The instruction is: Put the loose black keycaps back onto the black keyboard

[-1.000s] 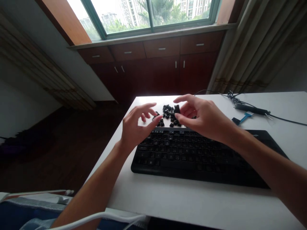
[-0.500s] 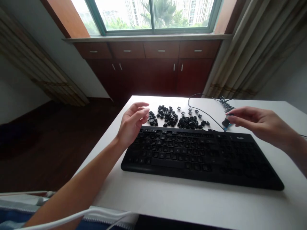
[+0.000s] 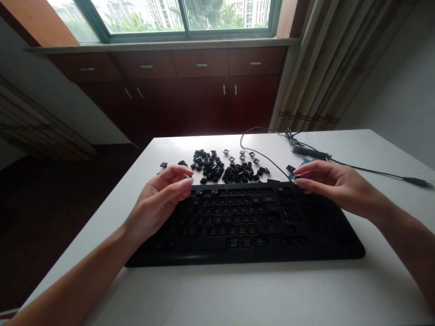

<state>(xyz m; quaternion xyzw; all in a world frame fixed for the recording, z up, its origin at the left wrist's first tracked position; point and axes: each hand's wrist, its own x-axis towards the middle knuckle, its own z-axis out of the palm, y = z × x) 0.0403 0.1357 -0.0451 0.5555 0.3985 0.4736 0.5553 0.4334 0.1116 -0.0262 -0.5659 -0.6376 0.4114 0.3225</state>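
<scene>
Beneath the left hand (image 3: 156, 203), its grip unclear, more of the keyboard (image 3: 217, 248) is covered than before; the right hand (image 3: 341, 185), pinching a dark piece (image 3: 297, 177), sits nearer it.

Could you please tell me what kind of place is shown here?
Probably a room in a home, though a small office is possible: there is a wide window, reddish wooden cabinets below it, and long curtains at the sides.
</scene>
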